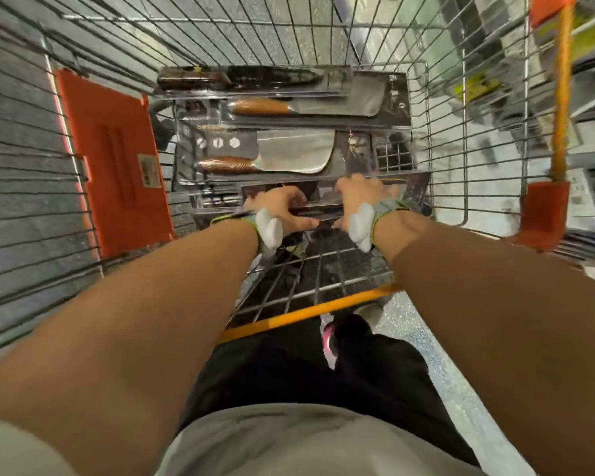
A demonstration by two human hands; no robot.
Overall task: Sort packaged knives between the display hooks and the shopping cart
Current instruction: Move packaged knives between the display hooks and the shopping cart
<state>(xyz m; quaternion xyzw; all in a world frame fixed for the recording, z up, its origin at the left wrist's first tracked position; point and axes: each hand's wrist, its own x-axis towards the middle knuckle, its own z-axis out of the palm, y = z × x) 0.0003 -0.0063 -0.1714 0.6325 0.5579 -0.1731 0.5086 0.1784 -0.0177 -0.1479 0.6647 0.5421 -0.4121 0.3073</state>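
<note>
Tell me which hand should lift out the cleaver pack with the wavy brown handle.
Probably the right hand: it lies directly below the blade end of that cleaver pack, while the left hand sits lower on the nearest pack.

Our fingers [364, 182] curl out of sight around the nearest knife package [323, 197], its print is too blurred to read, and shelves [591, 80] smear past the right edge.

the shopping cart [443, 97] is open at the top, so both arms reach in from above. wire walls close it on every side. on its floor, packaged knives [289, 146] lie overlapping across the far half, leaving bare grid [310, 269] on the near half. the left hand [282, 209] and right hand [364, 197] crowd the nearest package's edge. an orange panel [114, 159] leans inside the left wall, narrowing that side.
</note>
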